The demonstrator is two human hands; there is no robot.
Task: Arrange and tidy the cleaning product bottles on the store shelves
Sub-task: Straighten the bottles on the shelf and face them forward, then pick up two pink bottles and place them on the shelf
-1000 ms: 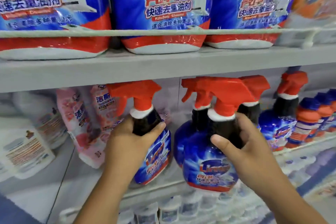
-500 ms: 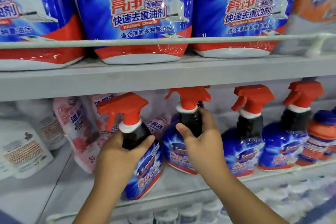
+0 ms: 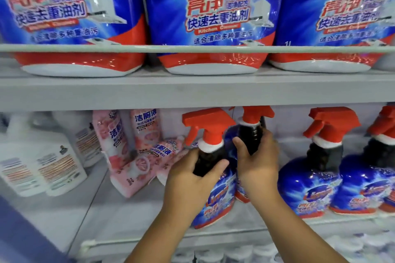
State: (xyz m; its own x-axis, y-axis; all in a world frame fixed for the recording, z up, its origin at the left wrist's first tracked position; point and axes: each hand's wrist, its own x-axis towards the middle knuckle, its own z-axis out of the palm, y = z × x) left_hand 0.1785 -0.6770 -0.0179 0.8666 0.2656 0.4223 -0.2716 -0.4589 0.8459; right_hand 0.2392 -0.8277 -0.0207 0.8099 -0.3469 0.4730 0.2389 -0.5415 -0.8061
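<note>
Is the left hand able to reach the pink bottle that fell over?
Probably yes, once it lets go. The left hand grips a spray bottle now, but the fallen pink bottle lies just beside it on the same shelf, with nothing between them.

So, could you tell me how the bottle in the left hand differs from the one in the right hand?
The left hand grips the left bottle nearer the shelf's front, its label in plain view; the right hand grips the right bottle further back, its body mostly hidden. The left bottle's trigger shows fully; the right bottle's is partly covered. Both are blue sprays with red triggers, gripped at their dark necks.
</note>
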